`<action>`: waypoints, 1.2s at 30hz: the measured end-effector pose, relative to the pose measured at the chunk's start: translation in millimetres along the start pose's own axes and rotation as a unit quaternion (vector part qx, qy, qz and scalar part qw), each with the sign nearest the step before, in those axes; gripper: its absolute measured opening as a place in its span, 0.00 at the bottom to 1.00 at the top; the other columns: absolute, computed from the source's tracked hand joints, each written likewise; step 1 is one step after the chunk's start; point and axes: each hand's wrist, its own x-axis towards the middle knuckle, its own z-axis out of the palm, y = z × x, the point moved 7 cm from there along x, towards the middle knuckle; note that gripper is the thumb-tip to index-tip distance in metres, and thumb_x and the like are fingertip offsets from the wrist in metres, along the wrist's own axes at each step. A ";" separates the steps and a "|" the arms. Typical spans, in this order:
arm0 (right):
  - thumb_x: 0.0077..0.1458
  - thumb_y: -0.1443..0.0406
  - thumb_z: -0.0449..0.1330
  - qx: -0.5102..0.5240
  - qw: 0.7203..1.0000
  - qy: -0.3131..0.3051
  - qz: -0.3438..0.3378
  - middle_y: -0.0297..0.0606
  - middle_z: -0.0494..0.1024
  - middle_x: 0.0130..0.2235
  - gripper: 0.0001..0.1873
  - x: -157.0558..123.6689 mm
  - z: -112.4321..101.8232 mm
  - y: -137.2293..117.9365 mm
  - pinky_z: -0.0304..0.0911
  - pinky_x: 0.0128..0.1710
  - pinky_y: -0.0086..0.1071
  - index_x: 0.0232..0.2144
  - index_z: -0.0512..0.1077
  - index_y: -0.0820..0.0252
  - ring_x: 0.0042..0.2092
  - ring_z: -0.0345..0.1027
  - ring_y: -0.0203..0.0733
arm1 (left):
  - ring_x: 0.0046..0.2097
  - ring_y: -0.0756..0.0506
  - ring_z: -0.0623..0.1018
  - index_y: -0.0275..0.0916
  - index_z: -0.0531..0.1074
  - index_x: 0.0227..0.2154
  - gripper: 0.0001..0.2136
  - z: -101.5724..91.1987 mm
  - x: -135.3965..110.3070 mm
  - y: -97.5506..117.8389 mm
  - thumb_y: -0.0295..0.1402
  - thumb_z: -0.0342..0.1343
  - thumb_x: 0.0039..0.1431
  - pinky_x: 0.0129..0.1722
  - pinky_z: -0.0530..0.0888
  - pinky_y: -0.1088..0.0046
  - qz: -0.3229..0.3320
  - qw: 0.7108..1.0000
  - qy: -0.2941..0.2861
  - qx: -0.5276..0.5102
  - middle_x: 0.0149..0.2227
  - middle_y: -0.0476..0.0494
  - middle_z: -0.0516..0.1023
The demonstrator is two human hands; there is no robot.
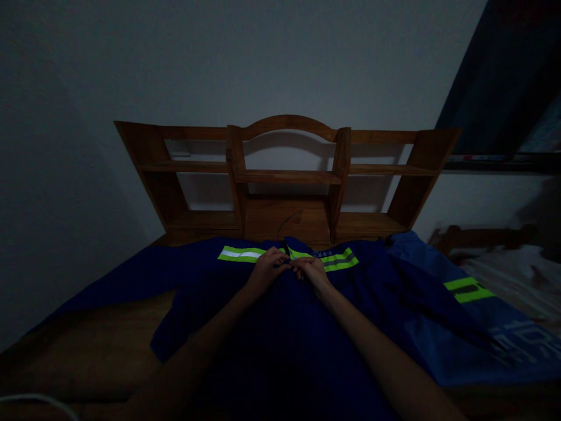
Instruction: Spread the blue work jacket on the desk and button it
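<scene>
A dark blue work jacket (280,327) with yellow-green reflective bands lies spread over the wooden desk (109,345), its sleeves out to both sides. Both my hands meet at the jacket's front edge, between the two halves of the chest band. With fingers bent and pinched, my left hand (269,264) grips the edge beside the left band. My right hand (309,271) pinches the cloth just right of it, fingertips almost touching the left ones. Whatever small fastening lies between the fingertips is hidden and too dark to make out.
A wooden shelf unit (287,176) stands along the desk's back, against the wall. To the right lies a lighter blue garment (464,327) with a reflective band and white lettering. A white cable (39,399) curves at the lower left. Pale bedding (517,275) shows farther right.
</scene>
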 end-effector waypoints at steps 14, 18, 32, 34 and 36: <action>0.46 0.59 0.53 0.070 0.997 0.007 -0.008 0.37 0.73 0.22 0.16 2.8 -6.0 3.5 0.53 0.18 0.25 0.25 0.74 0.65 0.18 0.60 0.30 | 0.35 0.49 0.71 0.41 0.71 0.36 0.07 1.5 -3.5 -4.0 0.34 0.57 0.54 0.34 0.68 0.76 -0.013 0.999 0.030 0.032 0.32 0.48 0.69; 0.46 0.59 0.53 0.082 0.996 0.016 -0.008 0.36 0.71 0.22 0.16 2.5 -8.2 3.3 0.53 0.18 0.25 0.25 0.74 0.65 0.19 0.60 0.30 | 0.34 0.49 0.70 0.41 0.71 0.36 0.07 1.8 -4.6 -7.7 0.34 0.57 0.54 0.33 0.67 0.77 -0.015 0.998 0.040 0.047 0.31 0.48 0.69; 0.46 0.59 0.53 0.102 0.995 0.021 -0.007 0.33 0.69 0.19 0.15 -0.9 -6.9 1.1 0.52 0.19 0.26 0.25 0.74 0.66 0.17 0.58 0.30 | 0.32 0.46 0.76 0.37 0.75 0.33 0.12 10.9 -7.4 -46.8 0.40 0.60 0.48 0.32 0.70 0.74 -0.160 0.982 0.016 -0.099 0.30 0.46 0.78; 0.46 0.59 0.53 0.101 0.995 0.023 -0.006 0.33 0.69 0.19 0.16 -0.7 -7.0 1.0 0.51 0.18 0.26 0.25 0.74 0.67 0.17 0.58 0.30 | 0.33 0.46 0.77 0.36 0.75 0.31 0.15 17.8 -9.7 -60.5 0.41 0.63 0.43 0.33 0.70 0.73 -0.201 0.969 -0.004 -0.147 0.30 0.46 0.78; 0.46 0.59 0.53 0.099 0.995 0.024 -0.006 0.33 0.70 0.19 0.16 -1.3 -6.9 0.3 0.51 0.18 0.26 0.25 0.74 0.67 0.17 0.59 0.30 | 0.33 0.45 0.77 0.36 0.75 0.30 0.17 23.2 -12.2 -71.6 0.40 0.66 0.37 0.34 0.71 0.73 -0.237 0.954 -0.015 -0.185 0.30 0.45 0.79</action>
